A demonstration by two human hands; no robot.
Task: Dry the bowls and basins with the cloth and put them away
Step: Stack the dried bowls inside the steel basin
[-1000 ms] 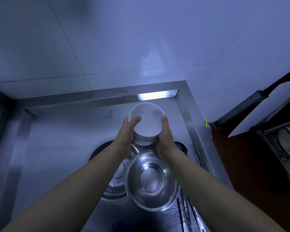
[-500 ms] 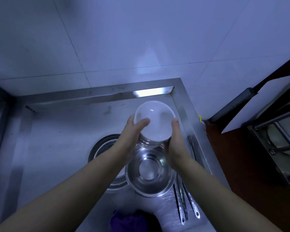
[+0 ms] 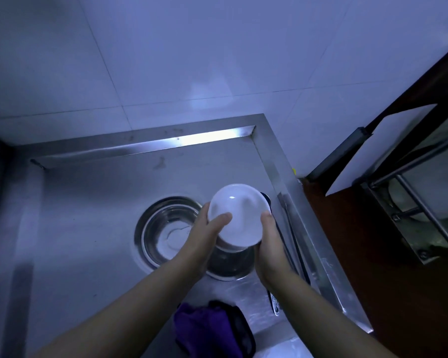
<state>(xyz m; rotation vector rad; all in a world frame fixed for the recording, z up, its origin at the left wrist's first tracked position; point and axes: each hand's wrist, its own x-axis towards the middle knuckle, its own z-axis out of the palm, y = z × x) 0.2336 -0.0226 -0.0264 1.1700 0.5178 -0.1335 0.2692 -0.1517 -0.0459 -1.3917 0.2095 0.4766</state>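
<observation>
— Bowls [image 3: 237, 218], white and stacked, sit between both hands above the steel counter [image 3: 88, 228]. See them?

— Yes. Left hand [image 3: 204, 236] grips the stack's left side, thumb over the top bowl's rim. Right hand [image 3: 268, 244] curls round the right side.

— What's below?

— One steel basin [image 3: 163, 228] to the left, another [image 3: 228, 264] right under the stack.

— And the cloth [image 3: 204, 329]?

— Purple, bunched at the counter's near edge, untouched. Utensils [image 3: 292, 241] lie along the right rim.
</observation>
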